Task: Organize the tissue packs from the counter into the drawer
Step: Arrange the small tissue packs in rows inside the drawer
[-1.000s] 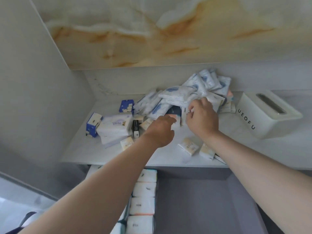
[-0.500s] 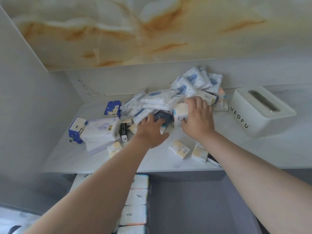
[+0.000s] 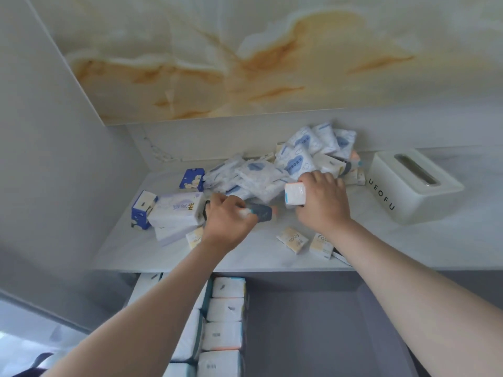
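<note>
White plastic with an orange and blue edge wraps the small tissue pack that the right hand grasps. The fingers curl over its top, and the pack sits at the front of the pile, so it seems picked out of the heap. The left hand is clenched around a dark grey pack, which sticks out past the thumb, just above the bench. Each hand takes one pack, I think, so that two can go down in one trip.

The pile, mostly white and blue soft packs, lies loose against the back wall. In the open drawer below the bench edge, white packs stand in neat rows along the left side, close together. The right part shows bare grey floor, so much room remains, and much of the work too.

Around the hands on the bench lie small cream packs near the front edge. A big lavender pack and two blue cartons are at the left. A white tissue box stands at the right, apart from the pile.
</note>
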